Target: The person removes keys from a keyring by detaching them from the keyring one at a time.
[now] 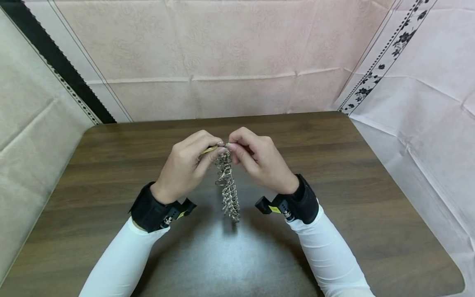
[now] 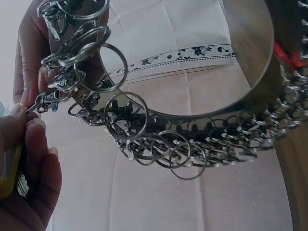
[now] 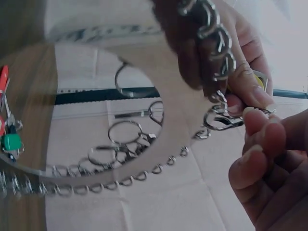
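A large flat metal hoop (image 3: 180, 113) hangs upright on edge between my hands, strung with small metal loops, clasps and key rings (image 2: 127, 115). Seen from the head, it is a narrow glinting strip of rings (image 1: 229, 189). My left hand (image 1: 187, 161) pinches a flat yellow tag (image 1: 209, 149) at the top of this strip. Opposite it, my right hand (image 1: 259, 156) pinches a small wire ring (image 3: 263, 110) with thumb and fingertips. The fingertips of both hands nearly meet. How the ring joins the tag and clasp is hidden by fingers.
Under the hoop lies a brown wooden table (image 1: 111, 198) with a bright light patch near the front. Pale patterned cloth (image 1: 237, 49) covers the walls behind and at both sides. At the hoop's far side hang a green tag (image 3: 12, 142) and a red one (image 3: 4, 79).
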